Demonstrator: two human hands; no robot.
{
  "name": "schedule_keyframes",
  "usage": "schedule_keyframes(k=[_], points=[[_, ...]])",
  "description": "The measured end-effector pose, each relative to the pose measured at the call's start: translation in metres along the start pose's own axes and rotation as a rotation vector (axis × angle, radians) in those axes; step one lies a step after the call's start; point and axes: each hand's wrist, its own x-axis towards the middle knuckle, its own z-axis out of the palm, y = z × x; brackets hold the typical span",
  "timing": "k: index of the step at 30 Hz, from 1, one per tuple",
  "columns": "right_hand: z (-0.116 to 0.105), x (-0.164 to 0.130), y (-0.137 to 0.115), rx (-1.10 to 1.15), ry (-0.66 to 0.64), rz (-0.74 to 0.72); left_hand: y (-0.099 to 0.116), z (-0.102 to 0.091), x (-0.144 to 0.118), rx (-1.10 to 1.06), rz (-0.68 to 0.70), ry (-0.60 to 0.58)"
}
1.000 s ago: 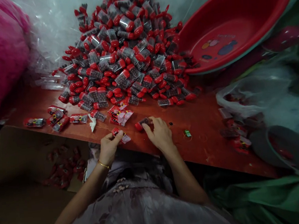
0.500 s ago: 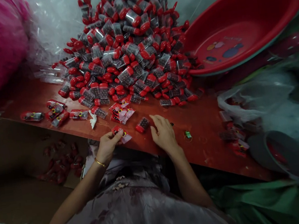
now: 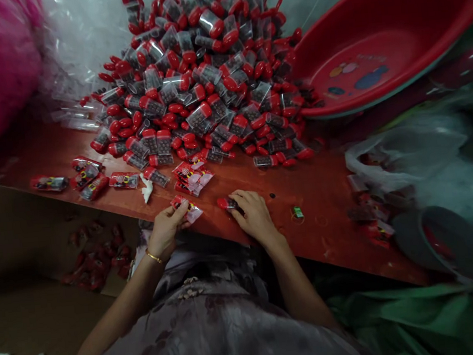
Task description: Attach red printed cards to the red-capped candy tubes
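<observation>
L hand [image 3: 166, 227] grip pinches printed sleeve [image 3: 186, 209]; R hand [image 3: 253, 216] grip closed on red-capped vial [image 3: 227, 203] at worktop [image 3: 331, 202] edge. Align ends, slide straight.

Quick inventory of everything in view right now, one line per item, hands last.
capped tubes: large heap, clear with red caps, table back.
red basin: one, tilted, back right.
wrapped packets: several, red, table left.
flat sleeves: small stack, red-white, before the heap.
table: one, red-brown.
cardboard box: one, brown, lower left.
left hand: holds sleeve.
right hand: grips tube on the table.
</observation>
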Motion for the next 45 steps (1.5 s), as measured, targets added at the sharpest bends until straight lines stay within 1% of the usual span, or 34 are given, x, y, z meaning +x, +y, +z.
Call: schedule_keyframes(k=[2,4,7,8,10,14,21,27,30,32,33,36,37,38,39,42,43,45], points=[[-0.001,-0.003,-0.002,0.136,0.035,0.064,-0.002,0.002,0.001,0.002,0.002,-0.016],[-0.004,-0.007,-0.007,0.387,0.015,0.164,-0.003,0.005,0.0,0.006,0.011,-0.02],[-0.01,-0.014,-0.021,0.809,-0.128,0.316,-0.001,0.007,-0.002,0.012,0.03,-0.012],[-0.012,-0.017,-0.026,0.907,-0.183,0.351,0.0,0.008,-0.003,0.011,0.033,-0.012],[-0.015,-0.021,-0.036,1.015,-0.264,0.389,0.003,0.008,-0.004,0.011,0.036,-0.017],[-0.017,-0.022,-0.05,1.058,-0.353,0.402,0.005,0.008,-0.006,0.033,0.045,-0.05],[-0.012,-0.012,-0.059,1.095,-0.395,0.429,0.004,0.009,-0.011,0.108,0.085,-0.117],[-0.008,-0.01,-0.061,1.104,-0.308,0.493,-0.001,0.009,-0.008,0.085,0.099,-0.141],[-0.004,-0.008,-0.061,1.126,-0.308,0.466,-0.006,0.012,-0.007,0.076,0.11,-0.157],[0.0,-0.007,-0.063,1.137,-0.275,0.432,-0.01,0.014,-0.007,0.077,0.108,-0.169],[0.003,-0.006,-0.065,1.131,-0.231,0.414,-0.011,0.016,-0.007,0.076,0.111,-0.173],[0.013,-0.004,-0.07,1.078,-0.04,0.376,-0.013,0.021,-0.008,0.05,0.157,-0.173],[0.015,-0.003,-0.072,1.075,0.008,0.376,-0.013,0.022,-0.008,0.038,0.173,-0.168],[0.018,-0.003,-0.073,1.098,0.026,0.381,-0.013,0.023,-0.009,0.021,0.183,-0.163],[0.019,-0.004,-0.073,1.147,0.014,0.388,-0.012,0.023,-0.009,0.0,0.191,-0.153],[0.02,-0.006,-0.074,1.284,-0.101,0.39,-0.011,0.024,-0.009,-0.07,0.234,-0.092],[0.019,-0.006,-0.075,1.279,-0.124,0.384,-0.012,0.025,-0.009,-0.073,0.242,-0.088],[0.017,-0.006,-0.076,1.196,-0.092,0.38,-0.013,0.026,-0.01,-0.039,0.223,-0.128]])
